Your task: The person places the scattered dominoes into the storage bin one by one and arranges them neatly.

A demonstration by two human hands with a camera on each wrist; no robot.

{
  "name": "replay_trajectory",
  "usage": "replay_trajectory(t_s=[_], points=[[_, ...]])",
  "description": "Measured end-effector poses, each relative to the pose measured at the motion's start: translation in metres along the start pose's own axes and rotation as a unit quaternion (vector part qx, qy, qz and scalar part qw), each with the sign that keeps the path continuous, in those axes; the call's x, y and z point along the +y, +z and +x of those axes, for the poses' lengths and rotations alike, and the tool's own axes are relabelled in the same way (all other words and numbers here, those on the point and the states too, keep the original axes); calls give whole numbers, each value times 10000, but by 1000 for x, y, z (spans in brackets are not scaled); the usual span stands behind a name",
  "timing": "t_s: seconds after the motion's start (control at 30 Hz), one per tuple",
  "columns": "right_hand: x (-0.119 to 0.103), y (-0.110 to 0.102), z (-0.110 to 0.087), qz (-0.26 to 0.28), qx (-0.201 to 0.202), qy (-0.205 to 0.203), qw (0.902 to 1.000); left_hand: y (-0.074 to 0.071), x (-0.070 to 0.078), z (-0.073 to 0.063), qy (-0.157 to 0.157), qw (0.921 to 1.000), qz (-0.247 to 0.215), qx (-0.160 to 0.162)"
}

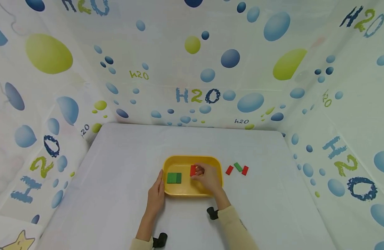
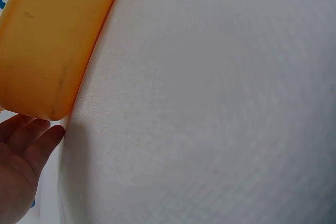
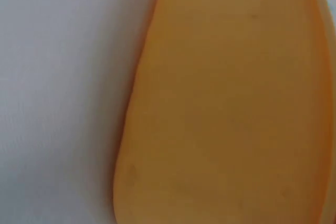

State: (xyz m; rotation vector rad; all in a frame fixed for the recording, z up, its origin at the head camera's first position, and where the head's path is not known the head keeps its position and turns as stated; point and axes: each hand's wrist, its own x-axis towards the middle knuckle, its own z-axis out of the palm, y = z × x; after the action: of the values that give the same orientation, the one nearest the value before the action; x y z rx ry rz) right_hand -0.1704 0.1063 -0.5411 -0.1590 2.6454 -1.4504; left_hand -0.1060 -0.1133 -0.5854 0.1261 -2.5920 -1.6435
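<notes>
Nearest me, L hand (image 1: 156, 194) rests along the left end of the yellow tray (image 1: 187, 188), fingers straight & touching, not wrapped round it. R hand (image 1: 208, 177) comes in over the near right corner, thumb & fingers pinching a red block (image 1: 193, 170) over the tray floor; can't tell if it touches down. Key bit: block's long axis runs approx near-far, w/ bare floor btwn it & the green blocks (image 1: 174, 177) to its left; L hand is nearer those. Outside, right of tray: two loose red blocks (image 1: 245, 170) w/ a green one (image 1: 238, 167) btwn. L wrist view adds fingertips at the tray's outer wall; R wrist view gets just tray & white cloth (image 3: 52, 103), so the pinch shows only in head view.
</notes>
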Motion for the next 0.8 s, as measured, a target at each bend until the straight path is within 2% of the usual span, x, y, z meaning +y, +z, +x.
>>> replay_trajectory(t_s=[0.3, 0.47, 0.63, 0.8], points=[[2, 19, 9, -130, -310, 39, 9994, 0, 0, 0, -86, 10000, 1, -45], [4, 26, 11, -166, -461, 178, 9986, 1, -1, 0, 22, 10000, 51, 41], [6, 30, 13, -213, -500, 65, 9985, 1, -2, 1, 104, 9998, 80, 134], [7, 34, 14, -338, -518, 49, 9981, 0, -3, 2, 52, 9999, 54, 86]])
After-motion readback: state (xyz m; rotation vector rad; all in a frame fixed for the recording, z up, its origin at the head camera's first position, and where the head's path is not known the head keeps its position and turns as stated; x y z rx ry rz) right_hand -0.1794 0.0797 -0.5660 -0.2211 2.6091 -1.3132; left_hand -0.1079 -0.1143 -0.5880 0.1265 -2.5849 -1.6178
